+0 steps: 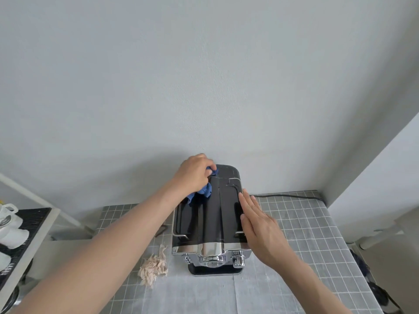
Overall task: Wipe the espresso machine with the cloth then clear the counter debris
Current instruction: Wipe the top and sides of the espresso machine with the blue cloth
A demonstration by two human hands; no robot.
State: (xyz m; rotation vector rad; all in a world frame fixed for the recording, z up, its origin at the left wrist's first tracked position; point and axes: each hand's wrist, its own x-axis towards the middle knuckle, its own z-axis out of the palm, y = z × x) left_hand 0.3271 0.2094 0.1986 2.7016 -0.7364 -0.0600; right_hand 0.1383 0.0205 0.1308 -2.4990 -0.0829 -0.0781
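A black and chrome espresso machine stands on the grey tiled counter against the wall. My left hand grips a bunched blue cloth on the machine's top, near its back left corner. My right hand rests flat with straight fingers against the machine's right side and top edge. A crumpled beige wad of debris lies on the counter, just left of the machine's front.
A black power cable runs along the counter's back edge to the right. A white wall corner juts out at the right. At the left, a dark rack holds white cups. A pale sheet covers the counter's front.
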